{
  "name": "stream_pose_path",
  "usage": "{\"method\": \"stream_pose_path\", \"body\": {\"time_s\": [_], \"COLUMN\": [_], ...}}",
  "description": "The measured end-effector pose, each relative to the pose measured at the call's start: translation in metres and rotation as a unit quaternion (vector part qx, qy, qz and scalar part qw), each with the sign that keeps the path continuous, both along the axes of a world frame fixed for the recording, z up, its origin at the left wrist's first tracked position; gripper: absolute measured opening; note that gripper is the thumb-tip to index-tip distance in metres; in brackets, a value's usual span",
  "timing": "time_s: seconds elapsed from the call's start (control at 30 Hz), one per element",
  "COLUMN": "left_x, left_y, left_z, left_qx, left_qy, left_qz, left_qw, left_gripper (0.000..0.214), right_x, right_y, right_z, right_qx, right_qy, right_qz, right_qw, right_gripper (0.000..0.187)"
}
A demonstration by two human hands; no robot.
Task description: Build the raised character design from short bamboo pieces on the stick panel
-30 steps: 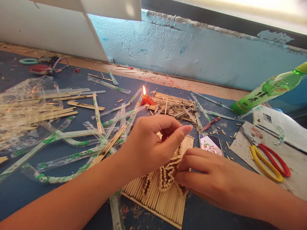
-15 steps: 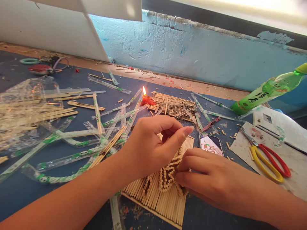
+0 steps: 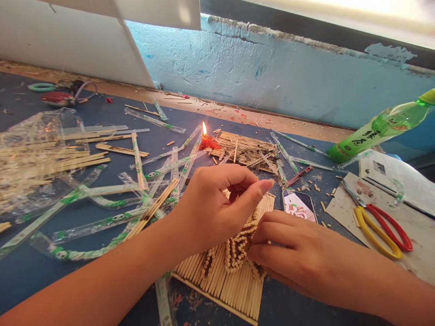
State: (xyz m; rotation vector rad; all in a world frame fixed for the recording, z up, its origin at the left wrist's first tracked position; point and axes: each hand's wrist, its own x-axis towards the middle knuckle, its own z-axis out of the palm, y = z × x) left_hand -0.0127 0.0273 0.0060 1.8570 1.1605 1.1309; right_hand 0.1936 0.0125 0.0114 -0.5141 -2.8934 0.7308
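A flat panel of bamboo sticks (image 3: 220, 287) laid side by side lies in front of me. On it stand curving rows of short cut stick pieces (image 3: 235, 256). Above the far part of the panel is my left hand (image 3: 217, 206), its fingers curled and thumb and forefinger brought together; anything between them is hidden. My right hand (image 3: 299, 253) is closed against the right end of the rows, with its fingertips bent down behind the knuckles. What it grips, if anything, cannot be made out. Both hands cover part of the rows.
A lit red candle (image 3: 205, 141) burns beyond my left hand, beside a charred stick panel (image 3: 248, 148). Plastic wrappers (image 3: 98, 224) and loose sticks spread leftward. To the right are a phone (image 3: 299, 206), red-and-yellow-handled pliers (image 3: 382, 228), papers and a green drink bottle (image 3: 377, 129).
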Motion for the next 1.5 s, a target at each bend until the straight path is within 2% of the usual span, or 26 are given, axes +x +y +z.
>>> {"method": "stream_pose_path", "body": {"time_s": [1.0,1.5], "left_x": [-0.0003,0.0008], "left_y": [-0.0005,0.0002], "left_z": [-0.0008,-0.0013], "left_qx": [0.006,0.012], "left_qy": [0.009,0.011], "left_qz": [-0.006,-0.007], "left_qw": [1.0,1.0], "left_gripper": [0.023,0.022], "right_x": [0.0022,-0.002], "right_y": [0.0003,-0.001], "right_z": [0.0002,0.0044], "right_qx": [0.006,0.029], "right_qy": [0.007,-0.022], "right_qz": [0.0,0.027], "right_qw": [1.0,0.999], "right_gripper": [0.018,0.028]}}
